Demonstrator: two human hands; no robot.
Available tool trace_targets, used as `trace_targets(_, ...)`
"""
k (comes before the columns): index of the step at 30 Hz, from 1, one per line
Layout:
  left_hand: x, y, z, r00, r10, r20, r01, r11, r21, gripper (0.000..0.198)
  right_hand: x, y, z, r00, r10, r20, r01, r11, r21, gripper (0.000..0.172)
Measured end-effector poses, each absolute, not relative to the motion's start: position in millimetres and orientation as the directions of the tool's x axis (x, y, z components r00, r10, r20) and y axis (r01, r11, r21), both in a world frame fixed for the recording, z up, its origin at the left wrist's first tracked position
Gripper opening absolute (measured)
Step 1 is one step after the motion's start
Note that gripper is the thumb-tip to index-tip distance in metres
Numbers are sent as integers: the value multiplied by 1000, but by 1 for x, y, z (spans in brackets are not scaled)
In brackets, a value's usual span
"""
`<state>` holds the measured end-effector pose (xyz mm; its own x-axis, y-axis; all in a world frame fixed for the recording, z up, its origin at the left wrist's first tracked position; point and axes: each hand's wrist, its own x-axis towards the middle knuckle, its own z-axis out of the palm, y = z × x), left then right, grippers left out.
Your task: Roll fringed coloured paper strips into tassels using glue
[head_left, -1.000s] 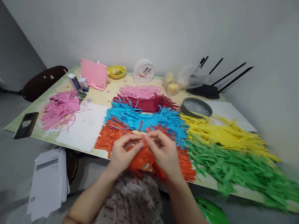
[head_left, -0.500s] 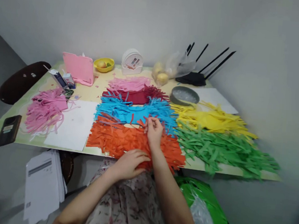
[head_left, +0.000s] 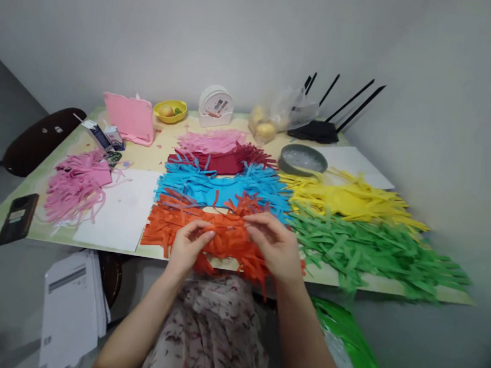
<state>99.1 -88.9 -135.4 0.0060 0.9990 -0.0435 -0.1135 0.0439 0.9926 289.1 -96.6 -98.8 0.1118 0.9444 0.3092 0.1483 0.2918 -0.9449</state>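
Several piles of fringed material, which looks like tissue paper or thin cloth, lie across the table. Nearest my body is the orange fringed piece (head_left: 229, 243), its strips hanging past the table edge. My left hand (head_left: 187, 246) pinches it on the left between thumb and fingers. On the right, my right hand (head_left: 277, 248) grips the same piece with thumb and fingertips, so a stretch of orange spans both hands. Just beyond lies the blue fringed pile (head_left: 223, 190), then the dark red one (head_left: 221, 163) and a pink one (head_left: 212, 141).
Yellow (head_left: 351, 199) and green (head_left: 377, 253) fringes spread to the right, near a grey bowl (head_left: 302, 159). Leftward are a pink bundle (head_left: 77, 183), white paper (head_left: 116, 213) and a phone (head_left: 18, 218). A pink tablet case (head_left: 128, 117) and a black router (head_left: 314, 131) stand behind.
My left hand has moved up and left onto the orange piece. My right hand has come down and right, and the orange piece is now held between both.
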Motion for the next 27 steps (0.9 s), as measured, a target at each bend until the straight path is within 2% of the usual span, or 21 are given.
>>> trace_targets(5,95,-92,-114,12,999,-47,-177,48,983,24,267,-99,-90,13,934,357,196,348,-917,9)
trace_targets(9,88,-95,-107,32,999,29,-45,-28,999,17,262,-101,-83,-23,921,388,262,380,-887,8)
trace_targets(14,77,-97,-101,65,985,161,124,-168,978,11,261,-104,-71,-18,944,330,260,323,-910,10)
trace_targets(16,74,-100,-95,58,961,272,255,-277,926,14,259,-104,-67,-23,949,314,272,308,-912,10)
trace_targets(18,73,-105,-86,51,902,428,416,-409,812,24,256,-104,-64,-51,948,314,297,315,-902,9)
trace_targets(20,74,-107,-77,104,845,524,476,-505,720,28,252,-104,-61,-96,942,321,301,334,-893,9)
trace_targets(22,76,-107,-71,170,837,519,413,-539,734,21,250,-106,-59,-116,938,326,279,346,-896,8)
trace_targets(27,77,-102,-73,150,912,382,229,-408,884,9,248,-108,-58,-67,948,310,218,318,-923,7)
